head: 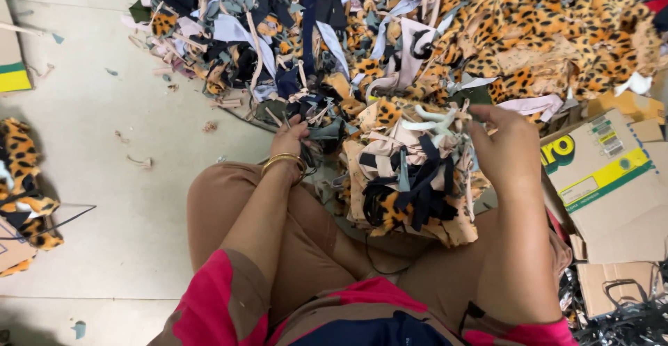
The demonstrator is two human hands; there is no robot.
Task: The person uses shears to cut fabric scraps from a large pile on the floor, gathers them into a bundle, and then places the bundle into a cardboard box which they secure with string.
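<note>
I sit on the floor with a bundle of mixed fabric scraps [410, 179] resting on my lap: beige, black, grey and leopard-print strips. My left hand [289, 139], with a gold bangle on its wrist, is closed on scraps at the bundle's left edge. My right hand [504, 148] grips pale strips at the bundle's upper right. Behind the bundle spreads a large heap of fabric offcuts [390, 33], with much leopard-print cloth [550, 33] at the right.
Flattened cardboard boxes [612, 186] lie at my right, with black plastic strapping [626, 318] below them. A leopard-print piece [24, 186] lies at the left edge on more cardboard. Small scraps dot the pale floor [111, 179].
</note>
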